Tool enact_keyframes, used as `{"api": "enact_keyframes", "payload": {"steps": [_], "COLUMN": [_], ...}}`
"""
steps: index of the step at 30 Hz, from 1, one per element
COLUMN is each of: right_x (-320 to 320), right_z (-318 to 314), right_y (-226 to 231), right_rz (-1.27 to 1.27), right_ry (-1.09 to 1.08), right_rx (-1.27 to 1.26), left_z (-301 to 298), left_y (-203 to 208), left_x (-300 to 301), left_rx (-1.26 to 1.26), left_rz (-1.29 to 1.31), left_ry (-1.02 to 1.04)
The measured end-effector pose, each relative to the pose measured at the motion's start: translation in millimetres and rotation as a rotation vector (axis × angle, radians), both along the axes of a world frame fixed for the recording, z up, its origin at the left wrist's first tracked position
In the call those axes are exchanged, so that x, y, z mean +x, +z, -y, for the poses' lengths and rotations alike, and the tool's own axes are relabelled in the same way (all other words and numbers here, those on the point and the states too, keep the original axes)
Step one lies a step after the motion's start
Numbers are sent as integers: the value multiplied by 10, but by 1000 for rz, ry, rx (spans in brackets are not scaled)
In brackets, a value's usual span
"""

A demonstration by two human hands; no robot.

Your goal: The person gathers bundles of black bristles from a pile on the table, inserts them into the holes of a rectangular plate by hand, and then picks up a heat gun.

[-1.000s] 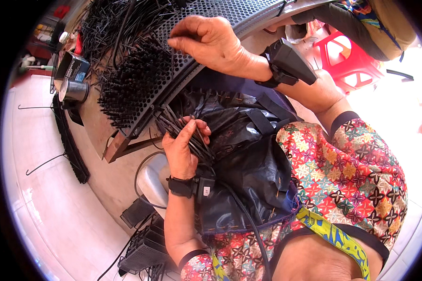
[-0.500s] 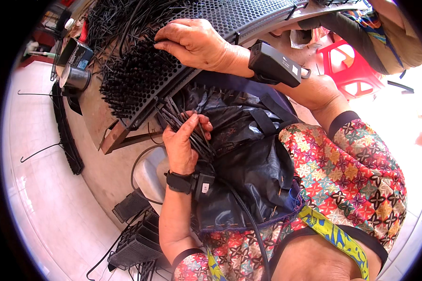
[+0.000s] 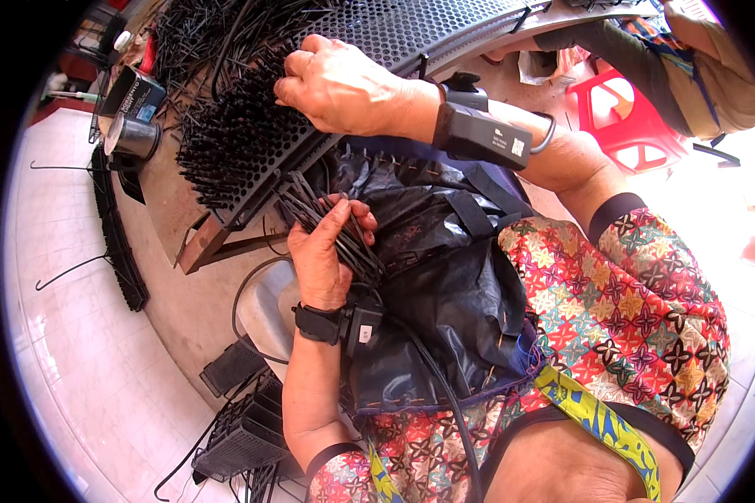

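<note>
— Both hands are busy: our left hand point(image 3: 323, 260) is closed around a bundle of thin black rods point(image 3: 331, 222), and our right hand point(image 3: 344, 84) has its fingertips pinched together at the perforated black panel point(image 3: 411, 25), up at twelve o'clock. We can't tell whether a rod sits in that pinch.

— Where does the bundle lie, and which way does it run?

— Over the dark apron point(image 3: 445, 277) on our lap, just below the panel's edge. Its long axis runs from ten o'clock to four o'clock, the loose ends fanning up toward the panel.

— And the rods already standing in the panel point(image 3: 226, 151)?

— They bristle out toward eight o'clock, packed close. To do this well, we judge, we should feed one rod at a time, keep it square to its hole, and hold the bundle's grip loose enough to slide the next one free.

— Anything beyond?

— A small tin point(image 3: 130, 136) at ten o'clock on the desk point(image 3: 168, 218), a red stool point(image 3: 637, 117) at two.
</note>
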State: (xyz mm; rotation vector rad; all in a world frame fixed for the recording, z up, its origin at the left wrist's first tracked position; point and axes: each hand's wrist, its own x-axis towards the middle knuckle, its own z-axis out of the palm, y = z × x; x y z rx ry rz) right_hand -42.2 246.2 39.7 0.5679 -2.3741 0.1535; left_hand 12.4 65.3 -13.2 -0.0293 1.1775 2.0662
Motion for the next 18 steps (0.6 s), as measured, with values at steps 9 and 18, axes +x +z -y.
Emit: {"api": "enact_keyframes", "payload": {"steps": [9,18], "right_x": [749,776], "right_z": [260,163], "right_y": [-242,-289], "right_rz": [886,819], "right_ry": [193,-4], "right_rx": [-1087,-955], "left_z": [-29,-25], "left_y": [65,39], "left_x": [1,15], "left_rx": [88,4], "left_rz": [1,1], "left_ry": [10,-75]}}
